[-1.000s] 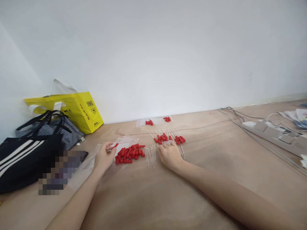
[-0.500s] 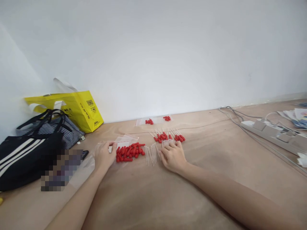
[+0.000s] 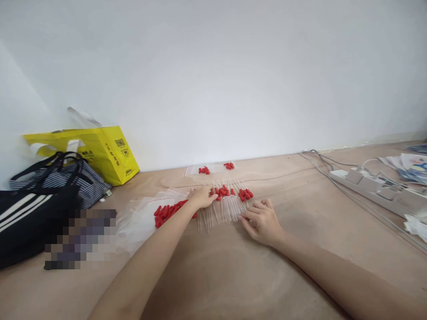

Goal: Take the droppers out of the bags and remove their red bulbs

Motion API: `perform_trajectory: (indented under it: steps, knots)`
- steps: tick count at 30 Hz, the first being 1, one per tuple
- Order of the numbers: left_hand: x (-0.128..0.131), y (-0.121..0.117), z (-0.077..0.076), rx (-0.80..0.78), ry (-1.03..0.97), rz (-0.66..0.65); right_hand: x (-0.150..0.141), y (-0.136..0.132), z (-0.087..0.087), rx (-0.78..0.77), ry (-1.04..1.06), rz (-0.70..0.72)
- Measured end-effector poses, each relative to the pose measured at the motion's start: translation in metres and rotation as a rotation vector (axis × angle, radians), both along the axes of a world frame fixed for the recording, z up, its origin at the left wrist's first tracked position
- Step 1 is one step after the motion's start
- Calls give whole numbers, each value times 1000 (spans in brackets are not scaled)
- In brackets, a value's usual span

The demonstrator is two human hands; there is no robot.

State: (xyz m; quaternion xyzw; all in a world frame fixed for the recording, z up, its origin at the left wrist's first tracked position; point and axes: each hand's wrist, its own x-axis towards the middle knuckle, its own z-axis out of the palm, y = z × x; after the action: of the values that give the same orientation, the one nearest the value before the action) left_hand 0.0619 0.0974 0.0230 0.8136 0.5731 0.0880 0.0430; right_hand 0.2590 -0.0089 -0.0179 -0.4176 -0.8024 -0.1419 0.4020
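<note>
My left hand (image 3: 202,197) reaches over to the middle pile, its fingertips closed around a red rubber bulb (image 3: 212,192) at that pile's left edge. More red bulbs (image 3: 225,191) lie there, with thin clear tubes fanning out behind them. In front is a row of clear thin tubes (image 3: 230,209), apparently glass droppers without bulbs. Beside its right end rests my right hand (image 3: 263,221), fingers bent and slightly apart, thumb and forefinger close to the tubes; nothing shows in it. A heap of red bulbs (image 3: 165,213) is partly hidden by my left forearm.
Clear plastic bags (image 3: 140,215) lie at left, near a black bag (image 3: 30,226) and a yellow shopping bag (image 3: 123,155). Another clear bag (image 3: 216,169) with red bulbs lies by the wall. A white power strip (image 3: 353,183) with cables is at right.
My left hand has moved right from the plastic bags to the middle pile. My right hand has drawn back to the right, uncovering the row of clear tubes.
</note>
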Motion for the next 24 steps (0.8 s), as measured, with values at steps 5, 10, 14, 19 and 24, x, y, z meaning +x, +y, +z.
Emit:
perform_trajectory:
  steps: [5,10,14,19,24]
  knots:
    - [-2,9,-1,-56,21,-19,1,3,-1,-3,-6,-15]
    - [-2,8,-5,-39,20,52,-1,3,-2,-11,-7,-3]
    - [0,11,-8,3,17,200,-2,4,-4,-13,-34,-3]
    - [-3,-1,-3,129,-17,279,-1,4,-5,-34,-8,-3]
    - [-24,-52,-3,228,-87,74,-1,1,-2,78,21,-9]
